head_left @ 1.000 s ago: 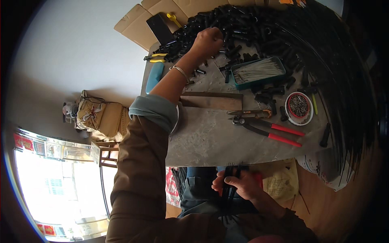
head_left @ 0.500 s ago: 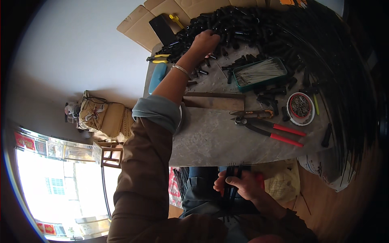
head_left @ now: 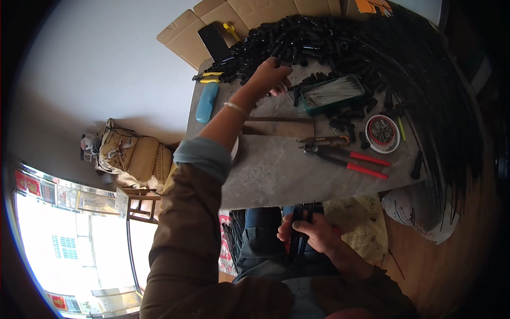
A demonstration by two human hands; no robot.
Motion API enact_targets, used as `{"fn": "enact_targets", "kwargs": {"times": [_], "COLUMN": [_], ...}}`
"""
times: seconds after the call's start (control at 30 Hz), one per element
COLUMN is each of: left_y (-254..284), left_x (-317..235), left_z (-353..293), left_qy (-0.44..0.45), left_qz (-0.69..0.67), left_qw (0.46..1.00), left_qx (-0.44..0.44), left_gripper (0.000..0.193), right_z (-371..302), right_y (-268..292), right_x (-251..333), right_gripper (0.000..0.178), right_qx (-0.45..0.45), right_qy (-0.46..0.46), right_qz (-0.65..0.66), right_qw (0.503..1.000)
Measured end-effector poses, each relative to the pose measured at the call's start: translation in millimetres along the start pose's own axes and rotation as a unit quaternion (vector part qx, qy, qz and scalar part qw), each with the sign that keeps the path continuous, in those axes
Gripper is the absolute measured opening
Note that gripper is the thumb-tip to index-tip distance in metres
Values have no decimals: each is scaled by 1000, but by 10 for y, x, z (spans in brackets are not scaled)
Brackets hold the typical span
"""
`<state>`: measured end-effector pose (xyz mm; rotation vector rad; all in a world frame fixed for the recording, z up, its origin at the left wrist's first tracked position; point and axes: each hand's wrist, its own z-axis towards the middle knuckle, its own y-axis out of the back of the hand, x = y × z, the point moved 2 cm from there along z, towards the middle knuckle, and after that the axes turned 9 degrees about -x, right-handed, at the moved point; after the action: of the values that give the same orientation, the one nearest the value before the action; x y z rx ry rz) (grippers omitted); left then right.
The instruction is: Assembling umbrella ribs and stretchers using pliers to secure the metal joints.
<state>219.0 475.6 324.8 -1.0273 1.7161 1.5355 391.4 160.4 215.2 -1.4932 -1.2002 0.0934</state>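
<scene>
With your right hand [head_left: 313,234] clenched on the bundle of black rods [head_left: 300,226], let your left hand [head_left: 271,74] pinch only one black tube [head_left: 297,40] just beside the green tray [head_left: 332,94].

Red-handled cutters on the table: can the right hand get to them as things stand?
Probably not right away. The right hand is down at the lap, closed around a bundle of black rods. The red-handled cutters lie uncovered on the table.

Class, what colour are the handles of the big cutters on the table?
Red, on the cutters, seen in the head view.
</scene>
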Motion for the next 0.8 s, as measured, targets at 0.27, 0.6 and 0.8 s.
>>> {"fn": "enact_targets", "kwargs": {"times": [0.27,0.6,0.8], "left_y": [184,104,139], "left_x": [402,1436,1640], "left_z": [-1834,-3822,-4016], "left_qy": [-20,144,73], "left_qz": [-302,-584,-687], "left_qw": [948,787,717], "left_qx": [103,-136,-94], "left_gripper": [26,30,30], "right_z": [39,24,-35], "right_y": [-258,-882,-1049], "right_x": [-137,-597,-805], "right_gripper": [21,19,20], "right_qx": [8,-30,-27], "right_qy": [22,-15,17], "right_qz": [39,-147,-160], "right_qw": [999,989,987]}}
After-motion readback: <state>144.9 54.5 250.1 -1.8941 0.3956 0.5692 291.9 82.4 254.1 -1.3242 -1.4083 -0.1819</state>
